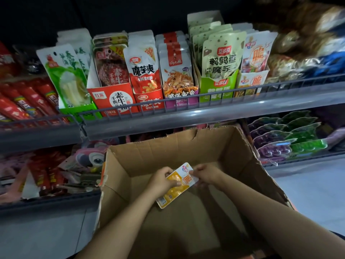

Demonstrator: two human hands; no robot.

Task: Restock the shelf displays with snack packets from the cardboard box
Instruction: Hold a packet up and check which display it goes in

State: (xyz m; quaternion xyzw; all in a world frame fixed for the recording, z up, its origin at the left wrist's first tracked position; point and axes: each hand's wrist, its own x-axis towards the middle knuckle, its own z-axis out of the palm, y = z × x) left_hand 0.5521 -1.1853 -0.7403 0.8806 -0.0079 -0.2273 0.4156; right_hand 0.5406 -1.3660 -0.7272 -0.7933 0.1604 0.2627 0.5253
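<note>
While both forearms reach into the cardboard box (186, 144), the hands (183, 179) pinch one yellow packet (174, 189).

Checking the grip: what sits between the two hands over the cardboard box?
In the head view, a yellow snack packet lies between the left hand and right hand; both grip it.

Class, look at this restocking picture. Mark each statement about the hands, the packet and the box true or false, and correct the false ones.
1. Both hands hold the yellow packet. True.
2. The packet is already on the shelf. False: it is over the open cardboard box.
3. The left hand is empty. False: it grips the packet.
4. The right hand pinches the packet's upper end. True.
5. The box stands above the top shelf. False: it is below it.
</note>
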